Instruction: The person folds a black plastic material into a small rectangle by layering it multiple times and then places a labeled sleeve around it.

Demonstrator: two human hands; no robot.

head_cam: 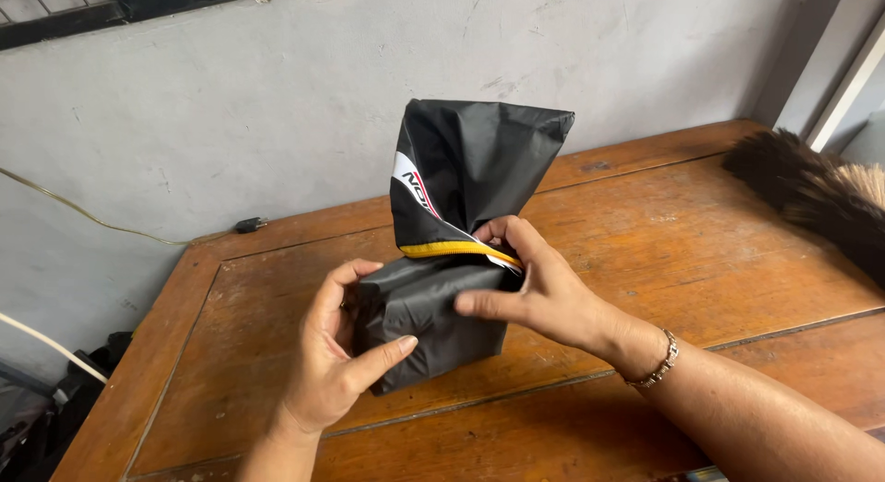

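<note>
So you've got both hands on that black fabric bundle (pixel 433 307), which sits on the wooden table (pixel 719 252) roughly mid-way across, closer to the near edge than the far one. Your left hand (pixel 336 353) wraps the bundle's left end, thumb pressed across the front face and the other fingers curled round the back, so it's clamped onto the fabric. Your right hand (pixel 535 288) comes in from the right and pinches the top of the bundle right at the yellow zipper strip (pixel 452 250), fingers closed on the fabric there, index finger lying flat along the front. There's a metal bracelet (pixel 656 362) on that wrist.

Above the zipper the loose flap (pixel 475 164) of the same black material stands upright, crumpled, with a white and red patch on its left side.

Over at the table's right edge, a dark bristly broom head (pixel 811 196) pokes in. Behind the table's far left corner, a thin cable (pixel 101 226) runs along the grey wall (pixel 277 104) to a small black plug (pixel 249 225).
</note>
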